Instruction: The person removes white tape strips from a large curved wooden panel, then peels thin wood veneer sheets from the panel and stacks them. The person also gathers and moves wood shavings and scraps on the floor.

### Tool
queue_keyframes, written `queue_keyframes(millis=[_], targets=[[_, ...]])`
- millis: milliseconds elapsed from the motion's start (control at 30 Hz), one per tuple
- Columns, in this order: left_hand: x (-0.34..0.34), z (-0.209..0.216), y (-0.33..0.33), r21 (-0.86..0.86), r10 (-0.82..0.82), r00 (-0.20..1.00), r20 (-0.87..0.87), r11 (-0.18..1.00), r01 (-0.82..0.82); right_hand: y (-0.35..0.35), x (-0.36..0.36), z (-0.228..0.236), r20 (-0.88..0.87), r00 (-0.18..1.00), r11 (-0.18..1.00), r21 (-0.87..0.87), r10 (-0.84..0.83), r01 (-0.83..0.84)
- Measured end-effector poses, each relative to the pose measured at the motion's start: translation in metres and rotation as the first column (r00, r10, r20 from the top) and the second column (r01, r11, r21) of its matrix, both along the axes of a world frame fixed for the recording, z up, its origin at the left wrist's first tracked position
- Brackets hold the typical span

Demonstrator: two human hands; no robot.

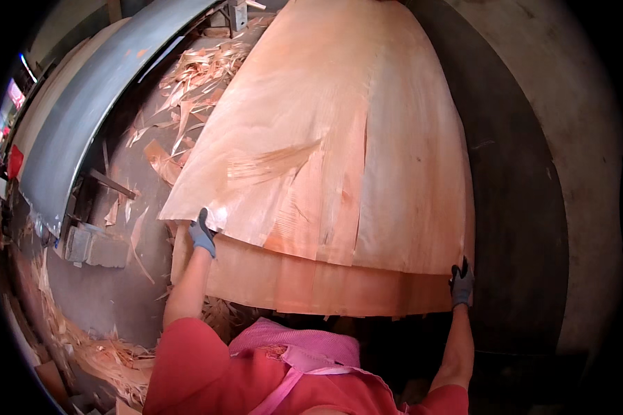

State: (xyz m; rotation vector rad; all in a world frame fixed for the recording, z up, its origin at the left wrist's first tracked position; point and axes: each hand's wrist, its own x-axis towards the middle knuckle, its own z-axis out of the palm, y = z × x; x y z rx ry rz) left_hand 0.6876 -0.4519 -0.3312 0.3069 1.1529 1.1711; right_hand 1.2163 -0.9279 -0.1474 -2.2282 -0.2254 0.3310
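Observation:
A large, thin wood veneer sheet (277, 173), pale orange with streaks and a torn patch, lies over a stack of similar sheets, whose lower edge (325, 285) shows nearer me. My left hand (202, 235), in a grey-and-black glove, pinches the top sheet's near left corner. Its thumb lies on top, and the other fingers are hidden beneath. At the near right corner, my right hand (462, 283), gloved likewise, closes on the sheet's edge. Both arms reach forward, and the top sheet's near edge stands slightly apart from the veneer below.
Left of the stack, a long grey board (97, 104) rests on supports, with concrete blocks (98, 245) near its end. Torn veneer scraps (204, 69) litter the floor, with more shavings (114, 360) at lower left. A dark strip (519, 173) runs along the right side.

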Motion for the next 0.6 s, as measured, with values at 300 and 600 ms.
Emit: queue_keyframes(millis=[300, 600], targets=[[-0.023, -0.032, -0.103, -0.278, 0.064, 0.983, -0.174, 0.954, -0.112, -0.019, -0.045, -0.019, -0.037, 0.996, 0.985, -0.153, -0.081, 0.074], [-0.029, -0.062, -0.149, -0.325, 0.080, 0.971, -0.224, 0.933, -0.152, -0.067, -0.015, -0.047, -0.122, 0.983, 0.940, -0.328, -0.138, 0.091]])
